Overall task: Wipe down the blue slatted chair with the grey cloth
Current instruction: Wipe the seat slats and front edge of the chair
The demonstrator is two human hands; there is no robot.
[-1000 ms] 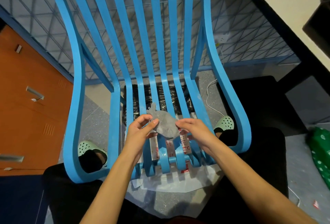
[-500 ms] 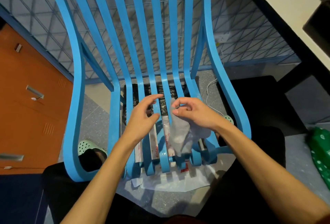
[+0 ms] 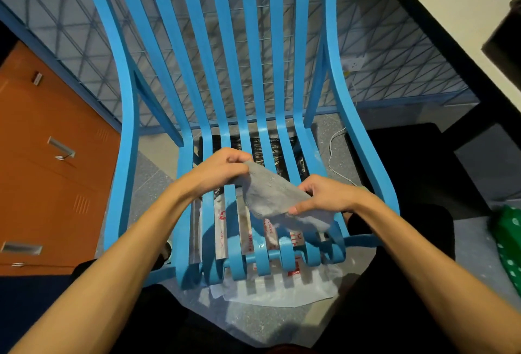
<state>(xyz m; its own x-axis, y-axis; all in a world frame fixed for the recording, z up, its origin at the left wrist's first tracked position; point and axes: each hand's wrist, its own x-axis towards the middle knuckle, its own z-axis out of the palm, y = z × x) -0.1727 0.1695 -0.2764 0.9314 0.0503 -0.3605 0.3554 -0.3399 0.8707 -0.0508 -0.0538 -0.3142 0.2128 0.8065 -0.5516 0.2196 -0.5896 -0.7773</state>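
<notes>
At the far left stands a smooth orange cabinet with flat faces, recessed silver handles and small louvred vents. Beyond it a mesh of thin crossed wires in a blue frame runs across the far side. The chair fills the middle. It is glossy blue, with narrow flat slats that sweep down the back, bend into the seat and curl into round scrolls at the near edge, and its two wider side rails bow outward. The left hand is over the left-centre seat slats, fingers curled, pinching the far left corner of the cloth between thumb and fingertips. The cloth, grey with a fine woven grain, stretches on a slant from far left to near right above the seat. Its loose near end droops toward the slats, but whether it touches them cannot be told. The right hand pinches the cloth's near right edge, thumb on top and fingers curled beneath. Under the seat lie a clear, crinkled plastic sheet with red print and, farther back, a shiny black wrapped bundle. A thin white cable snakes over the speckled floor right of the seat. At the right edge sits a green bag with white dots.
</notes>
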